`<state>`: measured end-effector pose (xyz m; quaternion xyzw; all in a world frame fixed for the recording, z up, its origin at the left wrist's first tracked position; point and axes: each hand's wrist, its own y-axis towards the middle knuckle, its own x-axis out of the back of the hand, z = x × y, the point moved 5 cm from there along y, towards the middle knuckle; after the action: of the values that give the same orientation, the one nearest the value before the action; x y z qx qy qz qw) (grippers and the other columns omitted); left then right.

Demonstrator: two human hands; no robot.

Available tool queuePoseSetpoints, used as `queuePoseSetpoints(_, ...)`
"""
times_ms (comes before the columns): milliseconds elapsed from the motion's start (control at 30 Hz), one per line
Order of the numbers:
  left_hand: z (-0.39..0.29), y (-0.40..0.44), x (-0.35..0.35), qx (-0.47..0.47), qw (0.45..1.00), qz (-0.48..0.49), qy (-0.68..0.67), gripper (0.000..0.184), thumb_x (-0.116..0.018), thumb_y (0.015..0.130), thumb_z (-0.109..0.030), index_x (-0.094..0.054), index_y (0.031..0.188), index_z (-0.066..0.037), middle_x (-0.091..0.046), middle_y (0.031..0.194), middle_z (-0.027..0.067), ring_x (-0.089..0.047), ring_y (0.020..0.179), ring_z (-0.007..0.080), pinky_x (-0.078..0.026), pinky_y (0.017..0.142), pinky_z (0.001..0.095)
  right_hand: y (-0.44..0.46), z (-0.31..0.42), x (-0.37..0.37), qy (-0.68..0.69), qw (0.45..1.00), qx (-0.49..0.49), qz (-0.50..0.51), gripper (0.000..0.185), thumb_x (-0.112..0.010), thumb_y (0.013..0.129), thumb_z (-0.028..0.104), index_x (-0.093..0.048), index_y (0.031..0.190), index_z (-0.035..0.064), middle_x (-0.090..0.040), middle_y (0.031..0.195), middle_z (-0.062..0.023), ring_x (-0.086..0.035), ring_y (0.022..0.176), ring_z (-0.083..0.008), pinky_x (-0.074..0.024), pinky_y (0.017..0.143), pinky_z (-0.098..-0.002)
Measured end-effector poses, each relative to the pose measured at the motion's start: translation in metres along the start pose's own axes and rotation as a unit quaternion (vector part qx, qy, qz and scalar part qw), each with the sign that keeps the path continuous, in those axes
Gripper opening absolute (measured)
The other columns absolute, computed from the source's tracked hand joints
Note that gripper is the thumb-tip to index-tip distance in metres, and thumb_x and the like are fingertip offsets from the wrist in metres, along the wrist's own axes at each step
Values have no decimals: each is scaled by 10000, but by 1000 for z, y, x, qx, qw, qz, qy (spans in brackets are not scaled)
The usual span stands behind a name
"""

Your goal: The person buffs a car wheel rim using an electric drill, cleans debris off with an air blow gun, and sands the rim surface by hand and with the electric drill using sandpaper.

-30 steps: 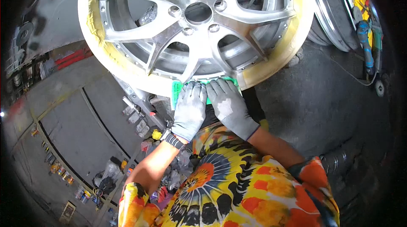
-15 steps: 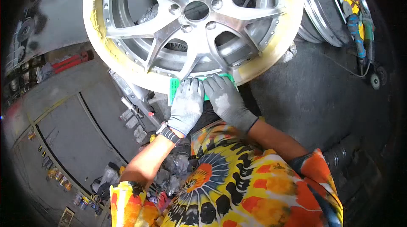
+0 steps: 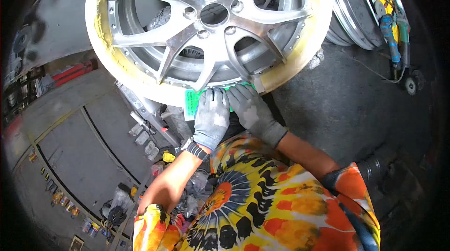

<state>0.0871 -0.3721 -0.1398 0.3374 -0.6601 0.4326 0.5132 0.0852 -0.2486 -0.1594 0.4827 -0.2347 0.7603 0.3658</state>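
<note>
A silver spoked wheel (image 3: 218, 40) fills the top middle, its rim partly covered with yellowish masking tape (image 3: 104, 30). Green tape or film (image 3: 191, 103) lies along the wheel's lower edge. My left hand (image 3: 212, 117), in a grey glove, presses on the green film with its fingers together and curled at the rim. Just right of it, my right hand (image 3: 253, 112), also gloved in grey, has its fingers close together on the same film near the end of the yellowish tape. The fingertips of both hands are partly hidden at the edge.
More wheels (image 3: 354, 12) stand at the upper right, beside a blue-handled power tool (image 3: 389, 35) and a green grinder (image 3: 404, 40) with a cord. A red tool (image 3: 74, 73) lies at the left. Small bottles and bags (image 3: 117, 204) are scattered at the lower left.
The whole view has shifted slightly, moving the wheel a little up and left in the picture. Both hands stay at the green film, with only small changes in finger position.
</note>
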Motion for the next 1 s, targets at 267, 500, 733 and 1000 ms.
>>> queuePoseSetpoints(267, -5, 3, 4, 24, 999, 25, -3, 430, -612, 907, -153, -656, 1289, 38, -641, 1259, 180, -592, 1215, 343, -463, 1057, 456, 0, -4, 18, -2, 995, 18, 96, 470, -564, 940, 198, -612, 1357, -14, -622, 1382, -172, -539, 1368, -294, -353, 1230, -463)
queuePoseSetpoints(500, -11, 5, 9, 14, 999, -1, -35, 543, -699, 837, -167, -622, 1355, -21, -636, 1289, 151, -595, 1229, 330, -460, 1069, 473, -9, -12, 10, 12, 998, 9, 57, 555, -590, 886, 162, -556, 1396, -54, -582, 1401, -199, -518, 1364, -350, -384, 1212, -497)
queuePoseSetpoints(733, -8, 14, 12, 35, 994, 60, -81, 590, -768, 801, -242, -629, 1342, -54, -627, 1226, 147, -595, 1182, 348, -458, 1009, 492, 0, -10, 32, -61, 992, 11, 109, 363, -576, 933, 205, -620, 1244, 24, -620, 1192, -114, -567, 1180, -261, -420, 1045, -405)
queuePoseSetpoints(1000, -23, 25, 20, 65, 989, 107, -74, 614, -785, 806, -315, -632, 1344, -62, -616, 1257, 144, -578, 1176, 354, -449, 988, 530, -10, -22, 66, -26, 987, 27, 153, 282, -615, 939, 280, -645, 1144, 87, -631, 1110, -77, -571, 1126, -238, -423, 987, -398)
